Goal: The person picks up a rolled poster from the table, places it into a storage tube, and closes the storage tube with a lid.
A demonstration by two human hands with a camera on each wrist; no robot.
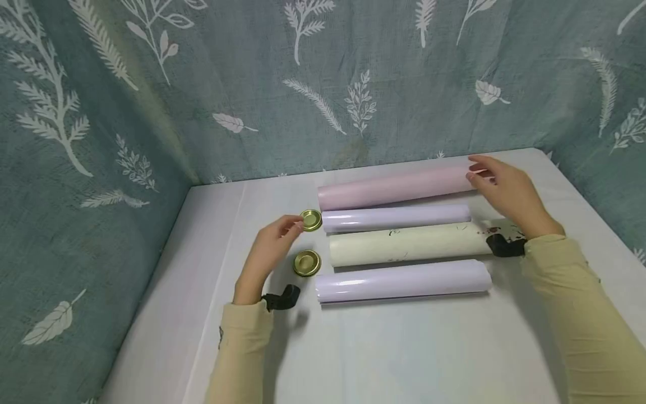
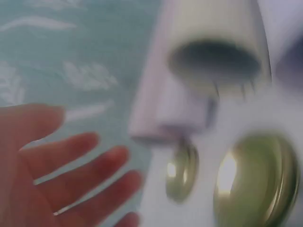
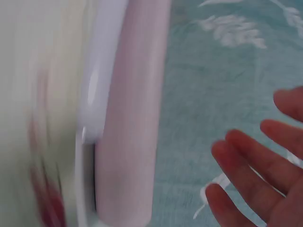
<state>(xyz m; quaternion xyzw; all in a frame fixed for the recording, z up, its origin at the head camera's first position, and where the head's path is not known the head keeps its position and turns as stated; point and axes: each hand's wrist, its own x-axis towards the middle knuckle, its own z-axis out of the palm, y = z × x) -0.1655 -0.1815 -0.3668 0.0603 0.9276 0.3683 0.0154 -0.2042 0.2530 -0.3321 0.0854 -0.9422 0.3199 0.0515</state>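
Note:
Four rolled sheets lie side by side: a pink roll point(image 1: 393, 188) at the back, a glossy pale lavender roll point(image 1: 396, 217), a cream roll point(image 1: 409, 245) with dark marks, and a second lavender roll point(image 1: 404, 281) in front. My right hand point(image 1: 512, 193) hovers over the pink roll's right end, fingers loosely bent and holding nothing. Beside the rolls' left ends are two round gold dishes, a back one point(image 1: 311, 220) and a front one point(image 1: 307, 262). With relaxed fingers apart in the left wrist view, my left hand point(image 1: 272, 247) overlaps the back dish's edge in the head view.
A white-covered table point(image 1: 404, 348) carries everything. Green-blue cloth point(image 1: 323, 101) with white leaf prints stands along its back and both sides. Each wrist wears a black strap mount, the left one point(image 1: 282, 298) near the front dish and the right one point(image 1: 504, 247) overlapping the cream roll.

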